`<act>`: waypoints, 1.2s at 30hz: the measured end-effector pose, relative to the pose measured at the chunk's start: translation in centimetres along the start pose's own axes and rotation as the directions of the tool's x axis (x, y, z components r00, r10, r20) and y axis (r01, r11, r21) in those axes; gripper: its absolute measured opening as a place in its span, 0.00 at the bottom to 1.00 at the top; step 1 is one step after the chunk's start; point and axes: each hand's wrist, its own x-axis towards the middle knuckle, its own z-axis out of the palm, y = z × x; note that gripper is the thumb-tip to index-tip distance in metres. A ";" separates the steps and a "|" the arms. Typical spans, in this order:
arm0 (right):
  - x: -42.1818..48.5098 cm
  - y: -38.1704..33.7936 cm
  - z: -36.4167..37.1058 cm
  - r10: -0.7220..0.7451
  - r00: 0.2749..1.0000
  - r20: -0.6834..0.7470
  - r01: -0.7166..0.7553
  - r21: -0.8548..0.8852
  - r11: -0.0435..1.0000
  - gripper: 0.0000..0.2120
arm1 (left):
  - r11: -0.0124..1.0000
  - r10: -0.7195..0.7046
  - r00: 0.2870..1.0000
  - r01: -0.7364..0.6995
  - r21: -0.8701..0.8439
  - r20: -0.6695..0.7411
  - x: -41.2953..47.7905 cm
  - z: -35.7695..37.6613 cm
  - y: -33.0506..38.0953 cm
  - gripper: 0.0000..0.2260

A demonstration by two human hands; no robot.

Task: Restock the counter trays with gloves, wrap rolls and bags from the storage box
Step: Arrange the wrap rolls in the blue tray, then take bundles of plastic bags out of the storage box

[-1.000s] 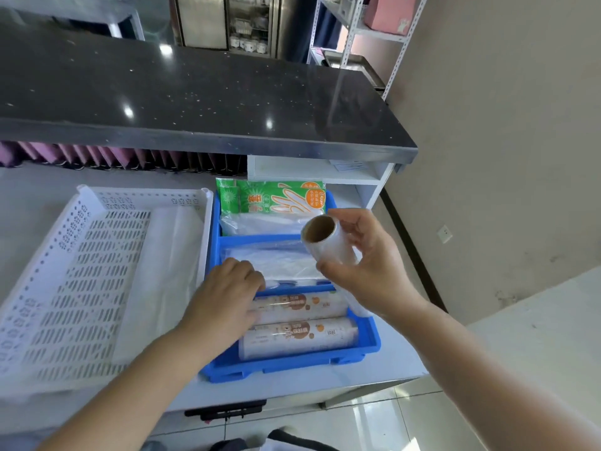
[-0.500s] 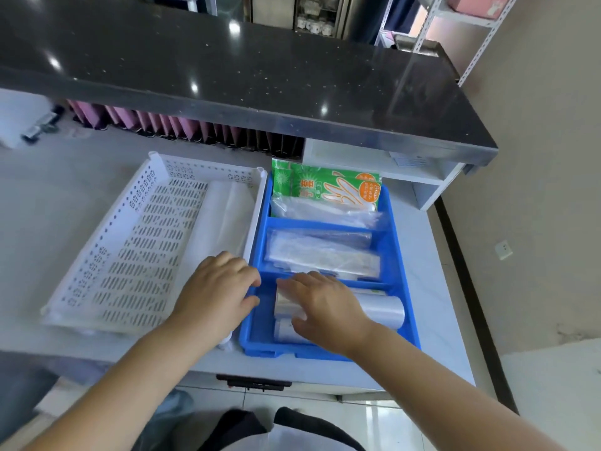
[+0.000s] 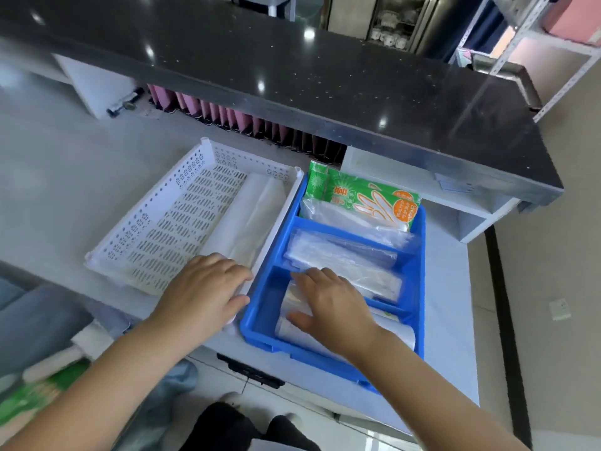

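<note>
Fingers (image 3: 317, 281) of the right hand (image 3: 331, 307) lie flat, open, on the wrap roll (image 3: 398, 332) beneath; a sideways shove could skew it

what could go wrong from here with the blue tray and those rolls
1. The blue tray sits close to the counter's front edge. The right hand pressing on the wrap rolls in the nearest compartment may nudge it outward.
2. That compartment looks full, so the top roll may not settle and could roll out.
3. The glove packs stand above the far rim and might topple if the tray is jolted.
</note>
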 end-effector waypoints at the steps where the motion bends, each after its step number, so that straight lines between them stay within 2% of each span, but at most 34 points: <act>1: 0.5 -0.4 -0.3 -0.031 0.999 -0.011 0.031 -0.001 1.000 0.21 | 0.998 -0.064 0.998 0.064 0.002 -0.009 -1.1 -0.3 -0.6 0.13; 6: 3.5 -5.2 -0.6 -0.225 0.974 -0.037 0.224 -0.025 0.974 0.17 | 0.941 -0.335 0.939 0.338 0.018 -0.080 -8.3 -1.7 -3.9 0.11; 12: 5.9 -13.7 0.1 -0.431 0.902 0.021 0.429 -0.156 0.890 0.06 | 0.778 -0.613 0.778 0.625 0.072 -0.136 -17.3 -3.4 -8.5 0.11; 15: 7.3 -18.5 1.6 -0.510 0.860 0.029 0.506 -0.182 0.843 0.05 | 0.678 -0.718 0.682 0.731 0.077 -0.138 -22.0 -4.3 -11.1 0.09; 20: 9.6 -27.9 5.8 -0.574 0.808 0.132 0.589 -0.174 0.789 0.05 | 0.589 -0.795 0.591 0.806 0.061 -0.137 -29.6 -4.8 -16.9 0.12; 23: 11.3 -33.4 8.8 -0.585 0.785 0.204 0.615 -0.151 0.774 0.10 | 0.540 -0.831 0.541 0.840 0.040 -0.133 -34.1 -4.7 -21.5 0.13; 26: 13.1 -37.6 11.9 -0.558 0.786 0.268 0.603 -0.130 0.787 0.14 | 0.500 -0.863 0.500 0.866 0.011 -0.069 -38.2 -4.0 -26.0 0.13; 31: 15.1 -41.6 16.3 -0.480 0.798 0.365 0.543 -0.088 0.835 0.13 | 0.463 -0.886 0.463 0.886 -0.018 0.010 -42.7 -2.2 -30.9 0.13; 36: 17.6 -43.4 20.9 -0.470 0.755 0.456 0.544 -0.036 0.838 0.14 | 0.405 -0.908 0.410 0.912 -0.070 0.086 -45.3 0.0 -33.9 0.11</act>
